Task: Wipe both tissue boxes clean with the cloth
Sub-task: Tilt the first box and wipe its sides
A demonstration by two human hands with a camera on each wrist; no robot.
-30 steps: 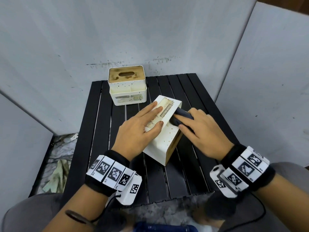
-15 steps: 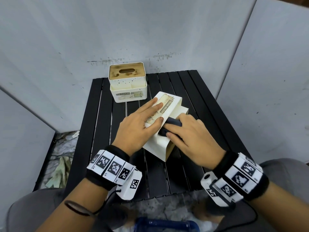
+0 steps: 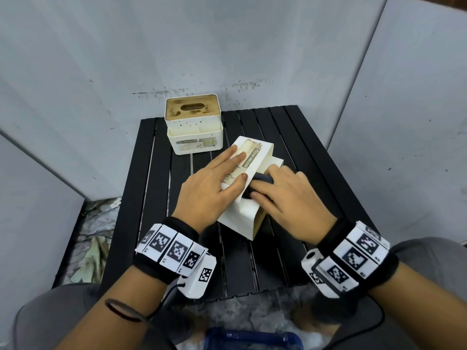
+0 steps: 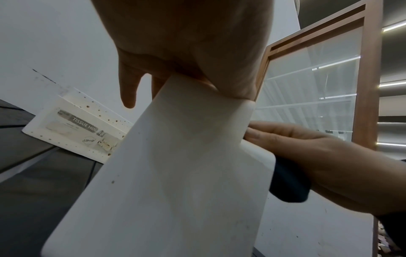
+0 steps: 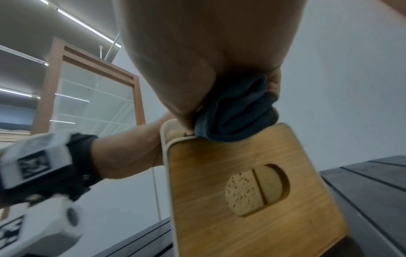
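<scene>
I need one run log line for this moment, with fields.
left hand: flat on tipped tissue box | right hand: presses dark cloth on its side | second tissue box: upright behind, lid stained

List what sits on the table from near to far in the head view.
Near tissue box, tipped on its side under the left hand and right hand → upright tissue box at the table's far edge.

Looks like a recording booth in an office/showroom: grey partition panels [image 3: 101,59] round small black slatted bench [image 3: 252,261], glass cabinet w/ wood frame [image 4: 318,78], ceiling strip lights [image 5: 87,26].
</scene>
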